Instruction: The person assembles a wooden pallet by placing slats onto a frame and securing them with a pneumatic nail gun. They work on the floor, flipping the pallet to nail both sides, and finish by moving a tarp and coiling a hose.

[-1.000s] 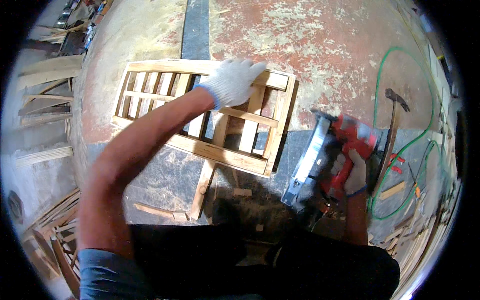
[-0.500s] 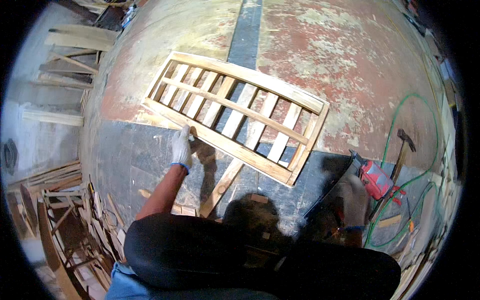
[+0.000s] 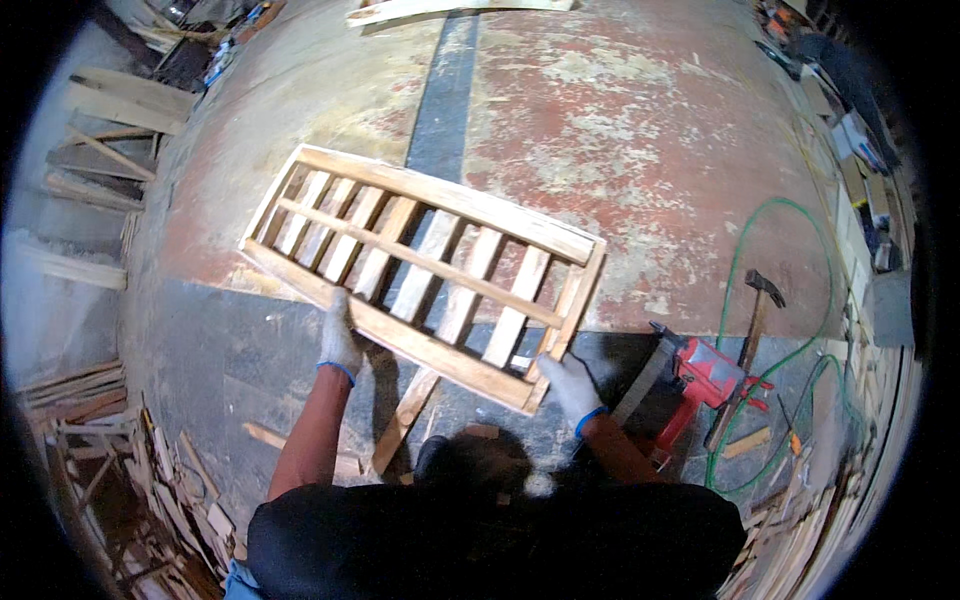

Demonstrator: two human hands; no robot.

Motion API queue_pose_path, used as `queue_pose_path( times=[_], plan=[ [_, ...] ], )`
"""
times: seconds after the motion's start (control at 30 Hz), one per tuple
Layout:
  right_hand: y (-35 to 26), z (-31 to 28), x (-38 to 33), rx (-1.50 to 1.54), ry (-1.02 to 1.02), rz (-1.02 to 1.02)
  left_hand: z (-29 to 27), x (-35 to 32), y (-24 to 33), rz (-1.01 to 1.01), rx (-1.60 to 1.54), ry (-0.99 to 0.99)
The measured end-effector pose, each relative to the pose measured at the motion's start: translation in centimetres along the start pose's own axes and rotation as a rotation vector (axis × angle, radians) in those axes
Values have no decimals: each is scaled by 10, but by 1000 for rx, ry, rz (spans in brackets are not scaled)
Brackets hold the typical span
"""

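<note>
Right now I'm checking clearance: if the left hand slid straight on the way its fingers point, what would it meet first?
The left hand already grips the wooden frame at its near rail; going on, it would likely meet the slats just beyond.

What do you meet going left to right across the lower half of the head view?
Scrap wood pile → left hand → loose slat → right hand → red nail gun → hammer → green hose.
</note>
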State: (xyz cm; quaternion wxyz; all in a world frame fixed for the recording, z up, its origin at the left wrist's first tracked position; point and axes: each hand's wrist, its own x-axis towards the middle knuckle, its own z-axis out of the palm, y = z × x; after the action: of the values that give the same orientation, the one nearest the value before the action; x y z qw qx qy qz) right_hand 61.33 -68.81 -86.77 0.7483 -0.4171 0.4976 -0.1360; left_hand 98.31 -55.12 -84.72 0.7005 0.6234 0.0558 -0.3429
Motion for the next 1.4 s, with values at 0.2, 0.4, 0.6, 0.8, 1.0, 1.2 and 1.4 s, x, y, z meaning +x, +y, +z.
queue_pose_path(
  times=[0.2, 0.4, 0.6, 0.8, 1.0, 1.2, 1.4],
  plan=[
    [-14, 24, -38, 27, -48, -110, -12, -6, 17, -12, -223, -56],
    [-21, 15, -85, 277, 89, -40, 43, -27, 36, -7, -117, -167],
    [-14, 11, -97, 445, 272, -44, 190, -11, 70, -6, 116, -548],
    [-61, -11, -50, 508, -99, 86, 218, 13, 55, 157, 641, -612],
    [-2, -122, -99, -248, 602, -228, 101, -7, -11, -134, 719, -649],
    [31, -167, -149, -610, 971, -160, 50, -23, -41, -200, 590, -456],
    [72, -193, -113, -353, 892, -198, 68, -24, -47, -211, 772, -543]
  ],
)
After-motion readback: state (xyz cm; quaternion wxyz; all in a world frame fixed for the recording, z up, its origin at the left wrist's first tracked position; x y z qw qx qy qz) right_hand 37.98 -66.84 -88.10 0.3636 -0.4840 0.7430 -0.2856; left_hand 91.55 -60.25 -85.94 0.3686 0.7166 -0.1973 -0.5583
